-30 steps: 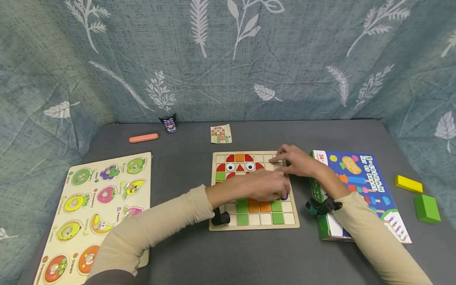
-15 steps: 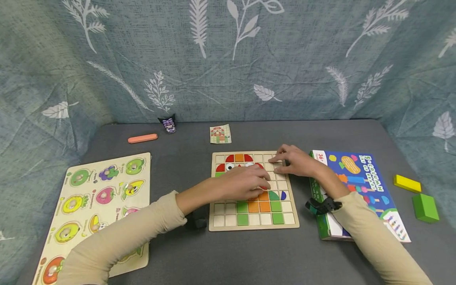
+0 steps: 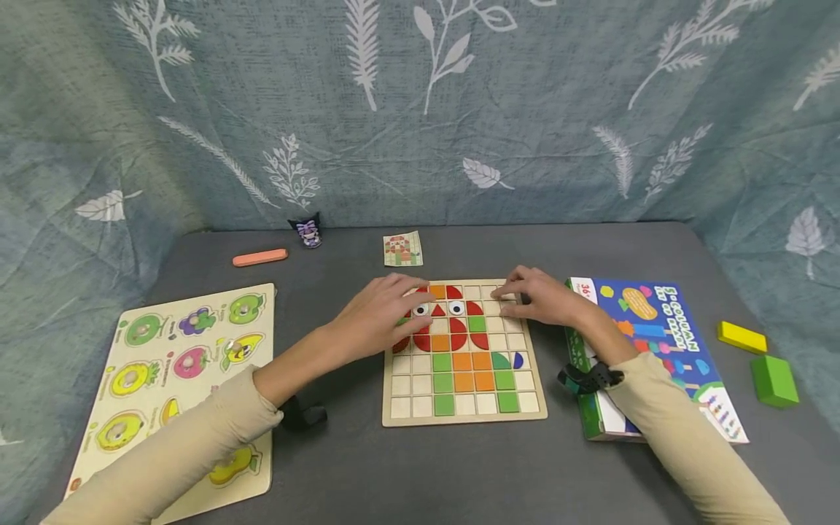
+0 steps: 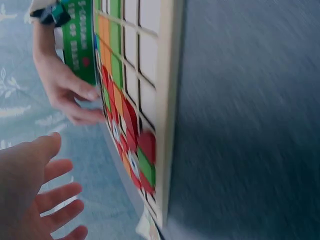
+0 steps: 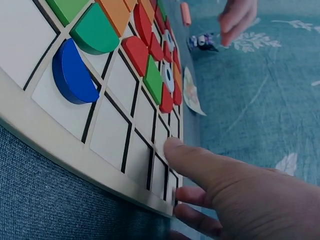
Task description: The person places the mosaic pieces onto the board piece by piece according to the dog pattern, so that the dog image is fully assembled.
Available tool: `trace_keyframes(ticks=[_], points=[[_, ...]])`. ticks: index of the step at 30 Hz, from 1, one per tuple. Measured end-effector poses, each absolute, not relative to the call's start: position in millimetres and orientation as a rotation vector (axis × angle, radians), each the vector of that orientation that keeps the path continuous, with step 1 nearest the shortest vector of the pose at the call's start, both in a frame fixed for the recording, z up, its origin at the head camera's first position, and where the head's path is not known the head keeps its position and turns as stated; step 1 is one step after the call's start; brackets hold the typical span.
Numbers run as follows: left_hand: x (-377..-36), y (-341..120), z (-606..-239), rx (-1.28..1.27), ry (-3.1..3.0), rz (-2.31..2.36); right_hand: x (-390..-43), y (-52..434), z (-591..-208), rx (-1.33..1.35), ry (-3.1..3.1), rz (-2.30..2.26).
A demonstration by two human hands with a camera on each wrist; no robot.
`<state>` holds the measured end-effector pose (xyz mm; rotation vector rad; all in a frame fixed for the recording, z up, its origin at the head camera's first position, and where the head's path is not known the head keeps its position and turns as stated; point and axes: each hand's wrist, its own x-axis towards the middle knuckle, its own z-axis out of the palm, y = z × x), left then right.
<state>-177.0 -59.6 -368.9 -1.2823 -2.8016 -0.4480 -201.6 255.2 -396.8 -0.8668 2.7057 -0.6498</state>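
Note:
A wooden grid board (image 3: 462, 421) lies mid-table, with red, green and orange pieces and two eye pieces (image 3: 456, 308) forming a figure. At its right side sit a dark green rounded piece (image 5: 95, 31) and a blue half-round piece (image 5: 74, 75); the blue one lies askew in its cell. Above the board's upper left part, my left hand (image 3: 377, 317) hovers with fingers spread and nothing in them, hiding some red pieces. My right hand (image 3: 545, 295) rests at the upper right edge, its thumb (image 5: 187, 160) on bare cells.
A picture card (image 3: 403, 249) lies behind the board. To the left is a fruit puzzle board (image 3: 262, 408), with an orange stick (image 3: 259, 257) and a small figurine (image 3: 308, 232) behind it. A blue box (image 3: 656, 350), a yellow block (image 3: 741, 337) and a green block (image 3: 774, 380) stand right.
My left hand has moved left and back from the blue piece at the board's right side, uncovering the board's middle. My right hand stays at the upper right edge.

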Motion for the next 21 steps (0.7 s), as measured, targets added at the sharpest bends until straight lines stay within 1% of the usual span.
trace_keyframes(ticks=[5,11,21], points=[[-179.8,-75.0,-367.7,-1.14,-2.809,-0.348,-201.9,255.6,-386.1,-0.82,2.799,-0.698],[-172.7,-82.8,-371.1,-1.071,-2.915,-0.279,-189.5,245.6,-367.5,-0.784,2.838,-0.676],[-171.5,-80.7,-373.2,-1.066,-2.989,-0.208,-168.5,220.0,-366.7,-0.922,2.835,-0.632]])
